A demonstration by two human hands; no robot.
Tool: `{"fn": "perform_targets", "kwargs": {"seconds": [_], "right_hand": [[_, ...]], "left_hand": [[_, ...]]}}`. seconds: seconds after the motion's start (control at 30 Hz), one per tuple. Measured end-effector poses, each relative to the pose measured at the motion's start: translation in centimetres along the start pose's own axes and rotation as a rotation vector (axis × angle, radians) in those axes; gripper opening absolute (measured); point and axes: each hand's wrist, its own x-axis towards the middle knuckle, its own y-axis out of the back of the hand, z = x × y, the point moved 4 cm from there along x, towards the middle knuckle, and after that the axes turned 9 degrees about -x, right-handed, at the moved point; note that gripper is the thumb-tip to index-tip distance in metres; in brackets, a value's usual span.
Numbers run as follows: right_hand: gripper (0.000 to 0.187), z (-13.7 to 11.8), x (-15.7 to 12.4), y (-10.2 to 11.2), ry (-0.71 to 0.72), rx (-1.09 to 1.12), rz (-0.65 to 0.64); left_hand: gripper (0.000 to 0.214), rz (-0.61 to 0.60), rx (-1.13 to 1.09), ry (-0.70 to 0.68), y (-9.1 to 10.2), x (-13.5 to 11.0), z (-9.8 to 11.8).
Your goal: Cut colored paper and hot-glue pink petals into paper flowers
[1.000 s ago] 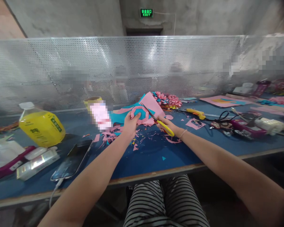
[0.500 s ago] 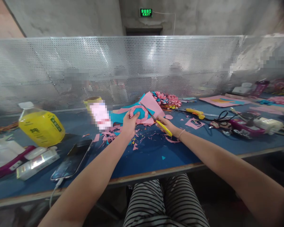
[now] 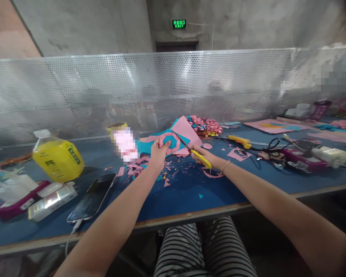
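My left hand [image 3: 159,151] pinches a pink ring [image 3: 177,141], which looks like paper or felt, between thumb and fingers. Blue sheet material [image 3: 150,144] shows through and behind it. In my right hand [image 3: 204,154] is a pair of scissors with yellow handles [image 3: 204,160]. Their dark blades lie along the right side of the ring, pointing up and left. A larger pink sheet [image 3: 187,129] sits just behind the blades. Pink scraps [image 3: 138,165] and small offcuts are scattered on the blue table [image 3: 173,204] below my hands.
A bottle of yellow liquid [image 3: 59,159], a phone with a cable [image 3: 93,198] and a clear box [image 3: 52,204] stand at the left. Pink and blue flowers [image 3: 209,126] are heaped behind. Yellow-handled pliers or cutters [image 3: 239,141] lie right. A perforated metal screen [image 3: 127,77] borders the back.
The whole view has shifted slightly, so things appear a little lower and further right. Both hands keep nearly the same pose on the ring and the scissors.
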Motion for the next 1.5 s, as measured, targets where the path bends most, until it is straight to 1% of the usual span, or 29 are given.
{"fn": "perform_targets", "kwargs": {"seconds": [0.13, 0.3, 0.47, 0.6, 0.8, 1.03, 1.17, 1.33, 1.4, 1.5], "right_hand": [[0.042, -0.7, -0.3, 0.0, 0.001, 0.045, -0.019], [0.042, -0.5, -0.3, -0.1, -0.026, 0.153, -0.044], [0.042, -0.8, -0.6, 0.1, -0.031, 0.147, -0.06], [0.046, -0.8, -0.6, 0.1, -0.035, 0.144, -0.077], [0.05, -0.2, -0.1, 0.0, -0.002, 0.166, -0.073], [0.046, 0.2, -0.2, 0.0, 0.076, 0.16, -0.108], [0.044, 0.7, 0.0, 0.0, 0.08, 0.143, -0.075], [0.039, 0.7, 0.1, 0.0, 0.067, 0.137, -0.057], [0.038, 0.7, 0.1, 0.0, 0.046, 0.122, -0.026], [0.037, 0.9, 0.2, 0.1, 0.026, 0.109, 0.019]], "left_hand": [[0.022, -0.023, 0.035, -0.039, -0.1, 0.0, 0.2], [0.021, -0.057, 0.08, -0.038, -0.5, -0.4, 0.6], [0.018, -0.074, 0.126, -0.071, -0.7, -0.5, 0.9], [0.016, -0.082, 0.146, -0.085, -0.6, -0.4, 0.9], [0.014, -0.065, 0.115, -0.056, -0.6, -0.3, 0.7], [0.019, -0.063, 0.076, -0.006, -0.7, -0.4, 0.3], [0.019, -0.062, 0.077, -0.019, -0.8, -0.5, 0.6], [0.017, -0.042, 0.117, -0.037, -0.8, -0.5, 0.8], [0.016, -0.035, 0.123, -0.042, -0.7, -0.5, 0.9], [0.017, -0.031, 0.076, -0.031, -0.8, -0.4, 0.9]]}}
